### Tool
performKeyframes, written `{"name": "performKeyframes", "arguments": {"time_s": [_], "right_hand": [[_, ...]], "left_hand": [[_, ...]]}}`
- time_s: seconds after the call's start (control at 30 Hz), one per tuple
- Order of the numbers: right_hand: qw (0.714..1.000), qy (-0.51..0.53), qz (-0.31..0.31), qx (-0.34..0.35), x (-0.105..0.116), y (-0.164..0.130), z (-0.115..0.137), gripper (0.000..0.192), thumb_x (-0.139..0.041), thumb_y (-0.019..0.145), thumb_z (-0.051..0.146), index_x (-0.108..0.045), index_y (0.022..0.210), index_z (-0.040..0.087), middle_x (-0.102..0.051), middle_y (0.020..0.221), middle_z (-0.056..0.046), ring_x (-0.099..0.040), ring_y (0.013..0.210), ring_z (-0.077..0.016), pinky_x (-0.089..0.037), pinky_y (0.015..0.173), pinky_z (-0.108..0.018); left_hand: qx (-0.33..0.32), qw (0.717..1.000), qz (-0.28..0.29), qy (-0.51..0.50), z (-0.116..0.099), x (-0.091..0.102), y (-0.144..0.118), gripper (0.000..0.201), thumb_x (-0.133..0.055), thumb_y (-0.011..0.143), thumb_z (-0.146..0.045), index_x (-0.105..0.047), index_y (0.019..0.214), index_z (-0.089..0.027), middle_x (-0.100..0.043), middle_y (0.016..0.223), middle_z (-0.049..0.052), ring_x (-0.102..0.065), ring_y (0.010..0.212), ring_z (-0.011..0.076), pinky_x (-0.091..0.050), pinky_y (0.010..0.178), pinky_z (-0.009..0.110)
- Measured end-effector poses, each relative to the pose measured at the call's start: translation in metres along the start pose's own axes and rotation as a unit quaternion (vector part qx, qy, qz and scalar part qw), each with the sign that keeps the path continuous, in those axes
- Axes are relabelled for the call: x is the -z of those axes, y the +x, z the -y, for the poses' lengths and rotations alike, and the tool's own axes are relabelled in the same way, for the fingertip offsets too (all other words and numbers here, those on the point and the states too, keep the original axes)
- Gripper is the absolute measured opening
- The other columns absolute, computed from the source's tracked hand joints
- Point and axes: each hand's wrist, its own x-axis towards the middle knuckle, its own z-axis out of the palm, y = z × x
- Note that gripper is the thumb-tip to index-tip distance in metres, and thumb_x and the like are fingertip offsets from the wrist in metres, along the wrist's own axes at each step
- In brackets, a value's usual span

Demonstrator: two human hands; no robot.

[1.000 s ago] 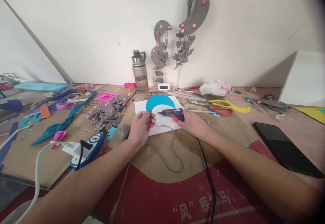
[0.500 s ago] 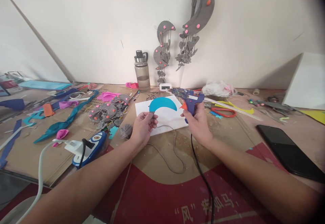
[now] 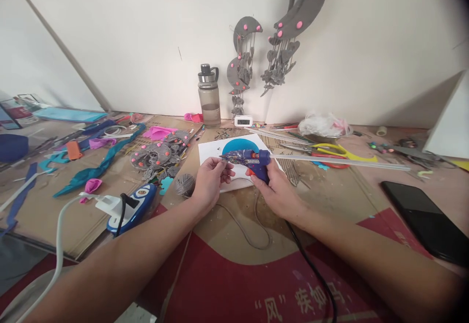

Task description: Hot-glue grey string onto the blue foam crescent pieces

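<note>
My right hand (image 3: 280,193) grips a blue hot glue gun (image 3: 252,159) with an orange trigger and a long clear glue stick (image 3: 340,162) out its back. Its nozzle points left at my left hand (image 3: 210,179), which pinches the end of a grey cord (image 3: 242,225) between thumb and fingers. The cord loops back across the cardboard toward me. Under both hands lies a white sheet (image 3: 212,152) with a blue crescent cutout (image 3: 238,144) on it. The gun's black cable (image 3: 311,269) runs down toward me.
A grey yarn ball (image 3: 184,184) sits left of my left hand. Grey felt pieces with pink dots (image 3: 157,154), a power strip (image 3: 130,205), a bottle (image 3: 209,97), scissors (image 3: 330,153) and a black phone (image 3: 425,220) lie around. Grey moon hangings (image 3: 278,34) are on the wall.
My right hand lifted the glue gun off the sheet, swung it up to the right, then brought it back down with the nozzle at my left fingertips. My left hand kept the cord.
</note>
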Motion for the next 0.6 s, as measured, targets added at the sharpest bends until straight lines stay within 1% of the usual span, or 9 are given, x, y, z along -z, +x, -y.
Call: {"name": "performKeyframes", "arguments": {"time_s": [0.2,0.47,0.6], "right_hand": [[0.999,-0.032,0.006,-0.017,0.0027,-0.0011,0.0054,0.041,-0.043,0.09,0.036,-0.039,0.126,0.018,-0.06,0.115,-0.014,-0.056,0.104,-0.0271,-0.042,0.09,-0.044],[0.998,-0.052,0.005,-0.019,0.0005,-0.0003,0.0035,0.038,-0.043,0.09,0.038,-0.042,0.122,0.017,-0.059,0.113,-0.016,-0.055,0.107,-0.0292,-0.043,0.089,-0.044],[0.998,-0.061,0.001,-0.013,-0.0008,-0.0008,0.0018,0.036,-0.043,0.09,0.037,-0.042,0.12,0.017,-0.059,0.113,-0.016,-0.056,0.105,-0.0289,-0.043,0.089,-0.045]], "left_hand": [[-0.003,1.0,-0.009,0.007,-0.002,-0.0007,-0.0009,0.022,-0.065,0.072,-0.027,-0.047,0.078,-0.016,-0.063,0.072,0.003,-0.058,0.055,0.0103,-0.039,0.047,0.021],[-0.005,1.0,-0.016,0.022,-0.0021,-0.0009,-0.001,0.02,-0.063,0.075,-0.026,-0.046,0.078,-0.016,-0.063,0.073,0.003,-0.058,0.054,0.0096,-0.039,0.046,0.021],[-0.005,0.999,-0.02,0.025,-0.0014,-0.0011,-0.0007,0.018,-0.061,0.076,-0.025,-0.046,0.079,-0.016,-0.062,0.073,0.003,-0.058,0.055,0.01,-0.039,0.047,0.021]]}}
